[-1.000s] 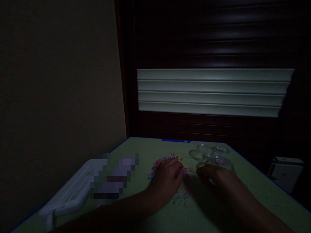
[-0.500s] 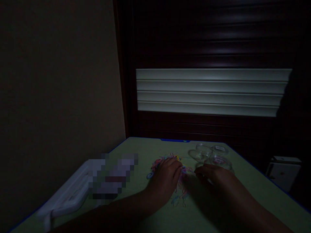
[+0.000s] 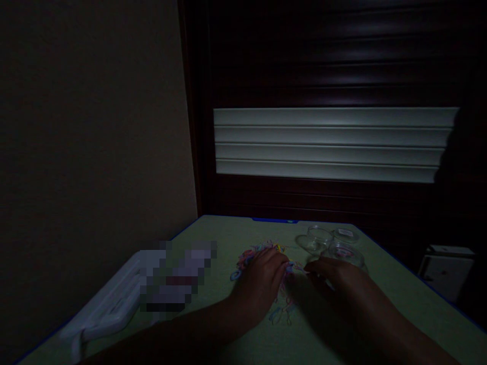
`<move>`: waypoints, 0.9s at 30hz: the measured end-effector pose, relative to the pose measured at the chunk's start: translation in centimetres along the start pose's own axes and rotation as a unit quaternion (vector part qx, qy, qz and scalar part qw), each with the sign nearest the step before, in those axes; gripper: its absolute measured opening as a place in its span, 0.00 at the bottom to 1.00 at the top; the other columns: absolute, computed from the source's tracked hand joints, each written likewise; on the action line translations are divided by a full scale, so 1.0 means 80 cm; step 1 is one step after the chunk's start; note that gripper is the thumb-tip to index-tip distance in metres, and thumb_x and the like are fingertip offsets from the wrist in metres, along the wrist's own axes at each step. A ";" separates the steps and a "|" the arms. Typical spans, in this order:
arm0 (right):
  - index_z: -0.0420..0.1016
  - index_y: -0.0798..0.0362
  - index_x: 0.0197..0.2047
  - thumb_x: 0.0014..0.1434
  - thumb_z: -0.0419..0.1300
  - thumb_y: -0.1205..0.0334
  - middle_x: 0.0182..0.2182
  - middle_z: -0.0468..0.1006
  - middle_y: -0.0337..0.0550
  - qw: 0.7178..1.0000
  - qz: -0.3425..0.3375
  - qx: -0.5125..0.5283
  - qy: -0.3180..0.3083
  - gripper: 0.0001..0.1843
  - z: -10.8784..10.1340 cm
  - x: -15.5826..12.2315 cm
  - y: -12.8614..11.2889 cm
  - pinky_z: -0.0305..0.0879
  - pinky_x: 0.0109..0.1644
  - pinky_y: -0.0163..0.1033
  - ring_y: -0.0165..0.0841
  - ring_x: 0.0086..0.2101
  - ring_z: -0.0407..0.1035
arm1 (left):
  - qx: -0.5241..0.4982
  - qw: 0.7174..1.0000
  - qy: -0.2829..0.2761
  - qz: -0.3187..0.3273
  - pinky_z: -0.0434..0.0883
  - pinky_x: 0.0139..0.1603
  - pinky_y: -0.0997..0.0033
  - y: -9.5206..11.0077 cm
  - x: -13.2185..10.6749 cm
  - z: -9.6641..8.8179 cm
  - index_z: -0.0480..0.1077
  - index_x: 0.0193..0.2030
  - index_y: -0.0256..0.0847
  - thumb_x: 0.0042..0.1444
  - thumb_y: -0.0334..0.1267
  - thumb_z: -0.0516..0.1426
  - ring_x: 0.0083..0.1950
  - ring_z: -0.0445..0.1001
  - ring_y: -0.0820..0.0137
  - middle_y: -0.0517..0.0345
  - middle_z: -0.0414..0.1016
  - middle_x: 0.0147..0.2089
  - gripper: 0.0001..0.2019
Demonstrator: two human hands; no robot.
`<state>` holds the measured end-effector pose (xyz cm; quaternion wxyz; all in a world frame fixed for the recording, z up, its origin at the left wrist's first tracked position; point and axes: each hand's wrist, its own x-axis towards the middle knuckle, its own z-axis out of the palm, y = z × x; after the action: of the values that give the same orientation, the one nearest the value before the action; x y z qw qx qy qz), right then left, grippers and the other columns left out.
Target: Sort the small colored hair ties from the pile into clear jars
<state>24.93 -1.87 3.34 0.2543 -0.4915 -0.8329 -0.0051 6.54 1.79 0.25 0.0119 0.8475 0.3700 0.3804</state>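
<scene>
A loose pile of thin, looped elastic hair ties in pink, blue, yellow and other colours lies mid-table. My left hand rests over this pile, its fingers drawn together on some of the ties and covering many of them. Just to the right, my right hand is pinched at the end of a hair tie that spans the small gap between both sets of fingertips. A few more hair ties are scattered below my left hand. Dim light hides the exact grip of the fingertips.
Behind my right hand stand a clear round tub, another tub with something pinkish inside, and a lid with a label. A white plastic rack and a blurred-out item lie left. A white box sits beyond the table's right edge.
My left hand's fingertips have shifted very slightly right. The right hand stays in nearly the same place, and the pile looks the same.
</scene>
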 end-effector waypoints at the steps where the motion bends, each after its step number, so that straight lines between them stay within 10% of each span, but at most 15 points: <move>1: 0.74 0.50 0.34 0.53 0.51 0.70 0.29 0.76 0.43 1.000 0.002 0.010 0.010 0.11 0.001 0.000 -0.001 0.61 0.33 0.36 0.33 0.29 0.69 | -0.002 1.000 0.000 0.011 0.62 0.48 0.67 0.002 -0.001 -0.001 0.67 0.40 0.40 0.61 0.28 0.48 0.44 0.66 0.68 0.57 0.69 0.39 0.08; 27: 0.70 0.51 0.30 0.53 0.53 0.69 0.27 0.72 0.39 0.998 -0.028 0.044 0.031 0.06 -0.007 -0.003 -0.011 0.59 0.32 0.35 0.30 0.27 0.66 | -0.039 0.992 -0.007 0.122 0.64 0.48 0.65 0.007 -0.008 -0.003 0.65 0.43 0.38 0.61 0.27 0.47 0.43 0.65 0.68 0.54 0.68 0.40 0.08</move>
<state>24.56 -2.67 3.97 0.3010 -0.4559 -0.8376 0.0092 6.44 0.95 0.21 0.0008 0.8877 0.2485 0.3875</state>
